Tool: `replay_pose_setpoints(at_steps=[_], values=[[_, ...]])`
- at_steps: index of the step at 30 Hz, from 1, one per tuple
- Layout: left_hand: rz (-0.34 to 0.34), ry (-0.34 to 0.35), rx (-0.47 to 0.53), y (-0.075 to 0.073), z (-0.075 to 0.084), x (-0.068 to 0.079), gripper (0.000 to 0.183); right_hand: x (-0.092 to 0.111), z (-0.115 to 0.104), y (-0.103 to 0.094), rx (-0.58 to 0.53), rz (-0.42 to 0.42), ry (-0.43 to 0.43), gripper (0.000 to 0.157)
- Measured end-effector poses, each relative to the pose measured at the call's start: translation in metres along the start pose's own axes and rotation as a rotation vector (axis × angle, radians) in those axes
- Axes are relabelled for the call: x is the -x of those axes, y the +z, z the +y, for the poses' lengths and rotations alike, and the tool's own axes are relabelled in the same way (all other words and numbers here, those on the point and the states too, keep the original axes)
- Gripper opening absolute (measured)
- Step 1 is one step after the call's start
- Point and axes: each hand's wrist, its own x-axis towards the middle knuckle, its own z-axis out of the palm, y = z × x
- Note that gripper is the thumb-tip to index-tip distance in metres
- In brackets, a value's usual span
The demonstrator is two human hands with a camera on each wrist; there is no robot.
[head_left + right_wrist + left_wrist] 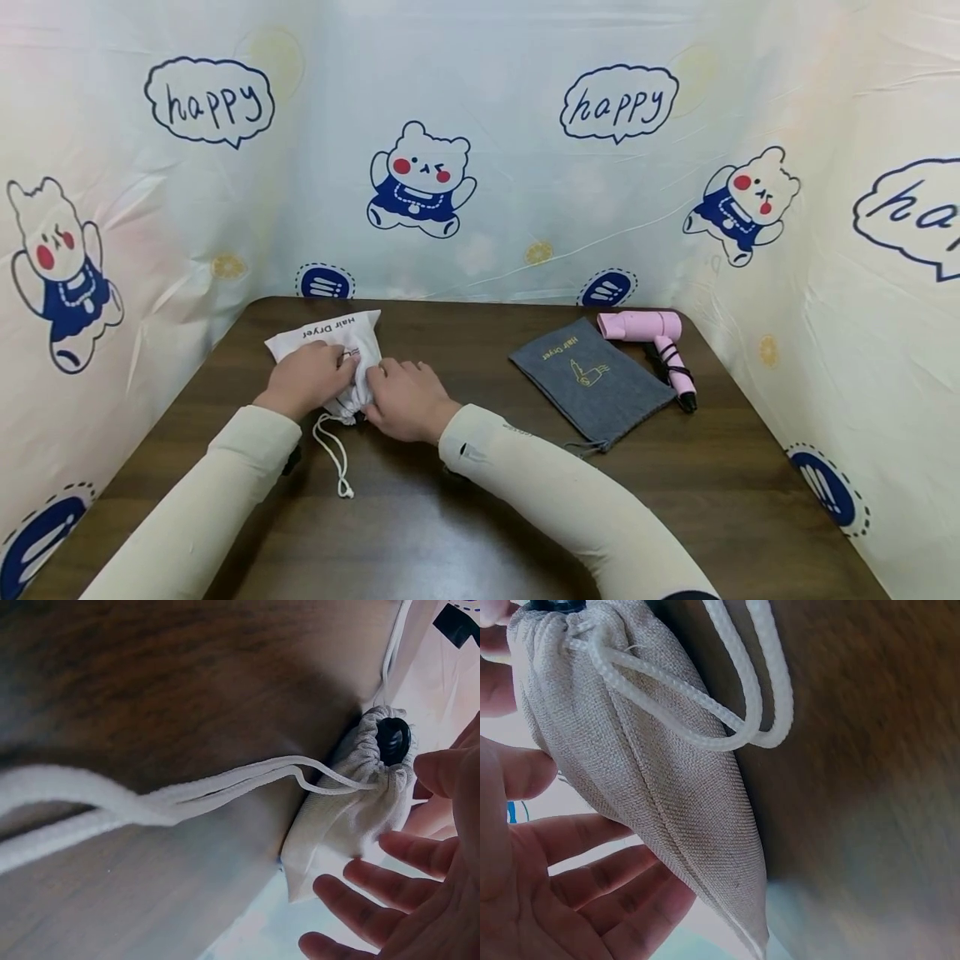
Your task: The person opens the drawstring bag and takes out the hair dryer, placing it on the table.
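A white drawstring bag printed "Hair Dryer" lies at the table's left, its gathered mouth toward me. Inside that mouth shows a black piece; the rest of the contents is hidden. White cords trail from the mouth onto the table. My left hand rests on the bag's left and top, and its fairly straight fingers touch the cloth in the left wrist view. On the bag's right side is my right hand, its fingers spread and extended beside the cloth.
A grey drawstring bag with gold "Hair Dryer" lettering lies flat at the right of the brown table. Beyond it lies a pink hair dryer with its black cord wound about the handle. Printed curtains stand around the table.
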Motion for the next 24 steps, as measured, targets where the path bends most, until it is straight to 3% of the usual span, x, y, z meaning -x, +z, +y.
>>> replay_pose_setpoints(at_steps=[10, 24], values=[[0.066, 0.036, -0.006, 0.005, 0.005, 0.009, 0.05, 0.001, -0.002, -0.002, 0.011, 0.043, -0.023, 0.037], [0.089, 0.054, -0.006, 0.007, 0.016, 0.011, 0.045, 0.004, -0.002, 0.001, 0.034, 0.027, -0.044, 0.034]])
